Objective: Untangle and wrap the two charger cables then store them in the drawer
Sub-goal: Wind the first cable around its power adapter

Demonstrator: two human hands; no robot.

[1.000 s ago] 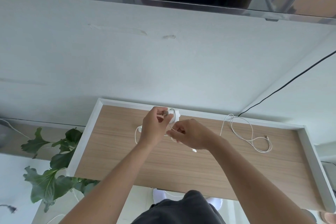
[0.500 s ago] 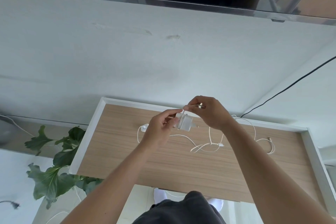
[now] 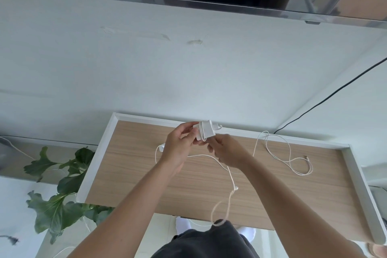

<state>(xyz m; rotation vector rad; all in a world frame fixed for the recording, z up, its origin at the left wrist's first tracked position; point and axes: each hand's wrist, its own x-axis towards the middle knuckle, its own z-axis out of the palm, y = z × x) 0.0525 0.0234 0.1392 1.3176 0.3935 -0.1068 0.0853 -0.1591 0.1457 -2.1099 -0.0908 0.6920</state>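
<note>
My left hand (image 3: 180, 146) grips a white charger plug (image 3: 206, 132) above the far middle of the wooden table (image 3: 129, 174). My right hand (image 3: 227, 151) pinches that plug's white cable (image 3: 230, 176) just below the plug, with a turn of it around the plug body. The rest of this cable trails across the wood and hangs in a loop over the near edge. A second white cable (image 3: 289, 161) lies loose in curves on the right side of the table. No drawer is in view.
The table has a raised white rim (image 3: 98, 157) on the left, far and right sides. A leafy green plant (image 3: 60, 201) stands left of it. A black wire (image 3: 326, 98) runs up the white wall at the right. A mirror edge spans the top.
My right hand has come back down from above the plug to just under it, carrying the cable around the plug body. The free end has slid toward me and now hangs over the near edge.
</note>
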